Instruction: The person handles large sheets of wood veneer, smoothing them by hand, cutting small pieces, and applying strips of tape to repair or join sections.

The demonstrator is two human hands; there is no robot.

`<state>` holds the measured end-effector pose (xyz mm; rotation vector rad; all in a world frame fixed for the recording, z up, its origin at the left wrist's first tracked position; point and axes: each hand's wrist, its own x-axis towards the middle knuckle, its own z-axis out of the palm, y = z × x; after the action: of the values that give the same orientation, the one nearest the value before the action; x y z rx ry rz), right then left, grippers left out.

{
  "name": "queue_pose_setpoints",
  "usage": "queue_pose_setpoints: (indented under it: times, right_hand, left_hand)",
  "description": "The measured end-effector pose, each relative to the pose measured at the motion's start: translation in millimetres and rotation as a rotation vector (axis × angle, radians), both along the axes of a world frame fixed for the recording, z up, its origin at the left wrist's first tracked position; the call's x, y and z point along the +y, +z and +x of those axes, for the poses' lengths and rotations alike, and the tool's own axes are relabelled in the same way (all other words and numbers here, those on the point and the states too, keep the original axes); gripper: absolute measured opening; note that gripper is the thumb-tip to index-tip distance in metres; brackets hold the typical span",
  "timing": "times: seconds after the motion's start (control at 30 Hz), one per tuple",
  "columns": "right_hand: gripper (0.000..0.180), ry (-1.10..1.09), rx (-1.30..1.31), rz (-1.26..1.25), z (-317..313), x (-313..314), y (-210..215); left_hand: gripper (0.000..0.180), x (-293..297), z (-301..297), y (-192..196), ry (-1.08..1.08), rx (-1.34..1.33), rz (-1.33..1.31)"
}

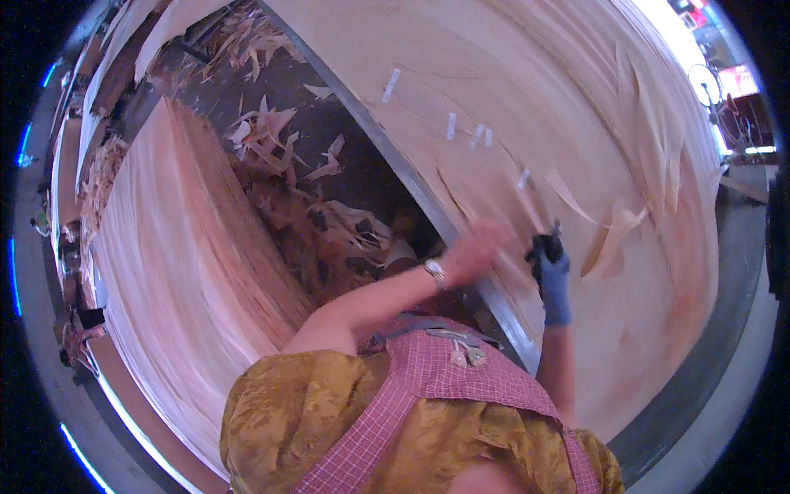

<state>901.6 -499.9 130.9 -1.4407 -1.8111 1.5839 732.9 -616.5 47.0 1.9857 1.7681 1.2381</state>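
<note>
A wide sheet of pale wood veneer [592, 123] lies on a table in front of me, with a few short white tape strips [451, 125] stuck on it. My left hand [481, 247], bare with a wristwatch, is blurred by motion over the sheet near its metal-edged rim [395, 160]; its fingers are too smeared to read. Just to its right, my right hand [555, 284] wears a blue-grey glove and grips a small dark tool [546, 245] against the veneer. Torn, curling slivers of veneer [613, 226] lie beside that hand.
A tall stack of veneer sheets [181, 247] stands to the left. Between it and the table, the dark floor gap holds several veneer scraps [317, 193]. More stacks [107, 58] sit at the far left. A grey walkway [732, 272] runs along the right.
</note>
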Motion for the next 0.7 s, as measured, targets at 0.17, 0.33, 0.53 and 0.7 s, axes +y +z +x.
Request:
queue_pose_setpoints:
  times: [0.17, 0.33, 0.53, 0.7]
  right_hand:
    - [0.019, 0.272, 0.023, -0.080, -159, 32, -15]
    - [0.018, 0.444, 0.082, -0.092, -285, 39, -22]
    - [0.028, 0.609, 0.084, 0.180, -421, 41, -70]
    - [0.056, 0.723, -0.498, 0.577, -474, 30, -61]
  left_hand:
    - [0.067, -2, -185, 24, 0.767, 0.319, -0.322]
    - [0.077, -9, -262, 6, 0.876, 0.266, -0.361]
    - [0.071, -16, -271, 15, 0.810, 0.086, -0.294]
    - [0.052, -15, -279, 6, 0.831, 0.022, -0.228]
